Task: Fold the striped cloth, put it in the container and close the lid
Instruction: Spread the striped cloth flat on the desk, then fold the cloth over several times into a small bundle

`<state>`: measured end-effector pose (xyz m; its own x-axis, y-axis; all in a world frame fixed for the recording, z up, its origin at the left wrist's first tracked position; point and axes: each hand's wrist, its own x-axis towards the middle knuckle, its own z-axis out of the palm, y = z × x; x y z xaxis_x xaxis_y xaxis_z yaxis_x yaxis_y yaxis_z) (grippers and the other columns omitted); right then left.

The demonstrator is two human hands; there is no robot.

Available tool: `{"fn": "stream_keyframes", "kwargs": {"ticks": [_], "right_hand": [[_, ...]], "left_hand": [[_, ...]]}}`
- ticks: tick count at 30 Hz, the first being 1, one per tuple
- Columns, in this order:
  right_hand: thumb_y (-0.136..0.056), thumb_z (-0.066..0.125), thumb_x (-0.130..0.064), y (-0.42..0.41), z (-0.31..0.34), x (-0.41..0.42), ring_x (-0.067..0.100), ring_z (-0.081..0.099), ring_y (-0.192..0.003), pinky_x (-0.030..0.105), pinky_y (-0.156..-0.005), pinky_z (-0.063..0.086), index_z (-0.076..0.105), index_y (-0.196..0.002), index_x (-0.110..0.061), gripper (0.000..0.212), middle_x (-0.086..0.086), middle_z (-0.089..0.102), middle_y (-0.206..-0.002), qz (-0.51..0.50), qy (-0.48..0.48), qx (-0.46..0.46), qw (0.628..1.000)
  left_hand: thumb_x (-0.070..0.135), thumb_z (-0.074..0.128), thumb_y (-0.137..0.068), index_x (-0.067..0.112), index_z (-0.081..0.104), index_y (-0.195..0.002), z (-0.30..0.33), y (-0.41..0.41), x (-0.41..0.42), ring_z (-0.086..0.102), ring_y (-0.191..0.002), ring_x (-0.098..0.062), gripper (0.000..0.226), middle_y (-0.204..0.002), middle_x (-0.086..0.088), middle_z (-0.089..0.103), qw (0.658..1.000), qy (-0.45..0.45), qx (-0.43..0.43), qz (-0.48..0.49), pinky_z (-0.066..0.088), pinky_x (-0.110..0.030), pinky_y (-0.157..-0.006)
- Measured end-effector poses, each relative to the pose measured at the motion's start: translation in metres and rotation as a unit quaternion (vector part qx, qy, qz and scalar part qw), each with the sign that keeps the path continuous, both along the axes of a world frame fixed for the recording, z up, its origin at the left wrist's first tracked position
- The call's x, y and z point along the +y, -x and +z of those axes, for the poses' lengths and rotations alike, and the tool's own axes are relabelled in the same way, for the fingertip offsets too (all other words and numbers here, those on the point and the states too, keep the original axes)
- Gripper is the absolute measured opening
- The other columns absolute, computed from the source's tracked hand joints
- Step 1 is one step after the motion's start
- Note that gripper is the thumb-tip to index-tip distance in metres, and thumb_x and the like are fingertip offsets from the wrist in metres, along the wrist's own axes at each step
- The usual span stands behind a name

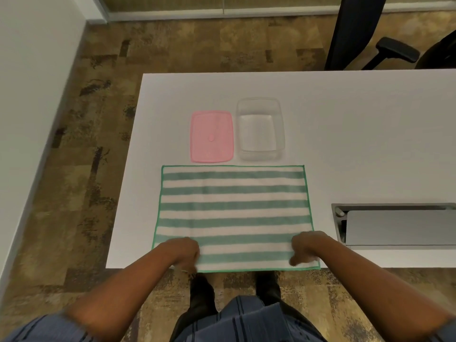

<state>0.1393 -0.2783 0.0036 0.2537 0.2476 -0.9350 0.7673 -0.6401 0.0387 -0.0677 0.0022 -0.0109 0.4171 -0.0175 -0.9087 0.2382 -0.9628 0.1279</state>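
The green-and-white striped cloth (233, 213) lies flat and unfolded on the white table (345, 134), reaching its near edge. My left hand (183, 251) rests on the cloth's near left corner and my right hand (308, 248) on its near right corner, fingers curled down at the hem. Whether either hand pinches the fabric is not visible. Beyond the cloth a clear rectangular container (260, 129) stands empty with no lid on it. The pink lid (212, 135) lies flat on the table just left of the container.
A grey cable tray cutout (394, 224) is set into the table at the right. A black office chair (385, 50) stands beyond the far right of the table. Carpeted floor lies left of the table, with a white wall (29, 95) beyond it.
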Motion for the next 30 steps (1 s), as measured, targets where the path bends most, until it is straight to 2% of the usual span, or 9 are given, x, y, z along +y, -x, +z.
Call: {"fn": "stream_keyframes", "kwargs": {"ticks": [3, 5, 6, 8, 10, 13, 18, 25, 30], "right_hand": [[-0.096, 0.049, -0.052, 0.004, -0.009, 0.004, 0.029, 0.060, -0.113, 0.041, -0.089, 0.051, 0.056, -0.125, -0.018, 0.045, 0.006, 0.061, -0.126, -0.045, -0.181, -0.092, 0.978], [-0.097, 0.048, -0.050, 0.008, -0.021, 0.008, 0.031, 0.054, -0.119, 0.043, -0.090, 0.051, 0.053, -0.131, -0.019, 0.047, 0.007, 0.055, -0.134, -0.109, -0.318, -0.143, 0.931], [-0.097, 0.047, -0.052, 0.010, -0.028, 0.009, 0.033, 0.050, -0.127, 0.045, -0.095, 0.050, 0.051, -0.138, -0.018, 0.053, 0.009, 0.051, -0.143, -0.131, -0.357, -0.161, 0.911], [-0.097, 0.033, -0.060, 0.013, -0.039, 0.011, 0.036, 0.031, -0.148, 0.051, -0.112, 0.039, 0.038, -0.153, -0.021, 0.068, 0.010, 0.032, -0.163, -0.152, -0.370, -0.176, 0.899], [-0.098, 0.020, -0.065, 0.013, -0.052, 0.010, 0.033, 0.006, -0.157, 0.052, -0.122, 0.021, 0.015, -0.161, -0.029, 0.073, 0.006, 0.006, -0.171, -0.144, -0.345, -0.180, 0.910], [-0.099, 0.016, -0.069, 0.012, -0.066, 0.008, 0.029, -0.020, -0.155, 0.055, -0.123, 0.002, -0.010, -0.160, -0.039, 0.072, -0.001, -0.021, -0.169, -0.131, -0.319, -0.184, 0.920], [-0.096, 0.014, -0.074, 0.009, -0.084, 0.006, 0.027, -0.037, -0.149, 0.059, -0.121, -0.009, -0.025, -0.153, -0.047, 0.074, -0.007, -0.036, -0.163, -0.142, -0.287, -0.178, 0.930], [-0.094, 0.015, -0.077, 0.010, -0.087, 0.006, 0.025, -0.035, -0.150, 0.058, -0.122, -0.007, -0.021, -0.155, -0.045, 0.077, -0.004, -0.032, -0.165, -0.157, -0.314, -0.190, 0.917], [-0.097, 0.028, -0.063, -0.031, -0.073, 0.029, 0.031, -0.002, -0.157, 0.055, -0.120, 0.013, 0.009, -0.162, -0.031, 0.074, 0.005, -0.003, -0.171, -0.234, -0.355, -0.231, 0.875]], "left_hand": [[0.053, 0.056, -0.091, 0.025, 0.057, -0.089, -0.001, -0.008, 0.002, 0.060, -0.094, -0.024, 0.028, -0.097, 0.003, 0.059, 0.977, -0.016, -0.191, 0.087, 0.043, -0.033, -0.073], [0.061, 0.049, -0.091, 0.026, 0.065, -0.107, -0.013, -0.009, 0.003, 0.060, -0.100, -0.025, 0.041, -0.107, 0.004, 0.060, 0.922, -0.029, -0.368, 0.116, 0.045, -0.034, -0.075], [0.065, 0.046, -0.090, 0.027, 0.065, -0.118, -0.020, -0.008, 0.002, 0.060, -0.109, -0.028, 0.051, -0.119, 0.000, 0.062, 0.902, -0.044, -0.415, 0.107, 0.049, -0.038, -0.081], [0.073, 0.039, -0.090, 0.030, 0.053, -0.142, -0.032, -0.006, 0.001, 0.046, -0.137, -0.034, 0.068, -0.151, -0.005, 0.049, 0.906, -0.069, -0.405, 0.103, 0.045, -0.050, -0.101], [0.081, 0.029, -0.090, 0.035, 0.028, -0.157, -0.043, -0.005, 0.000, 0.019, -0.153, -0.035, 0.082, -0.168, -0.004, 0.021, 0.924, -0.093, -0.355, 0.106, 0.029, -0.059, -0.114], [0.087, 0.019, -0.086, 0.037, 0.008, -0.161, -0.060, 0.000, -0.003, -0.002, -0.156, -0.035, 0.091, -0.171, -0.002, 0.000, 0.925, -0.115, -0.338, 0.128, 0.015, -0.068, -0.115], [0.089, 0.021, -0.084, 0.036, -0.006, -0.160, -0.080, 0.006, -0.012, -0.019, -0.154, -0.036, 0.096, -0.169, -0.001, -0.017, 0.920, -0.138, -0.338, 0.141, 0.002, -0.073, -0.115], [0.088, 0.020, -0.084, 0.034, 0.000, -0.161, -0.081, 0.007, -0.014, -0.011, -0.156, -0.035, 0.096, -0.171, -0.002, -0.008, 0.909, -0.123, -0.360, 0.168, 0.001, -0.068, -0.117], [0.066, 0.033, -0.097, 0.023, 0.030, -0.156, -0.065, -0.027, 0.015, 0.026, -0.146, -0.039, 0.074, -0.162, -0.013, 0.028, 0.849, -0.109, -0.444, 0.265, 0.027, -0.055, -0.116]]}}
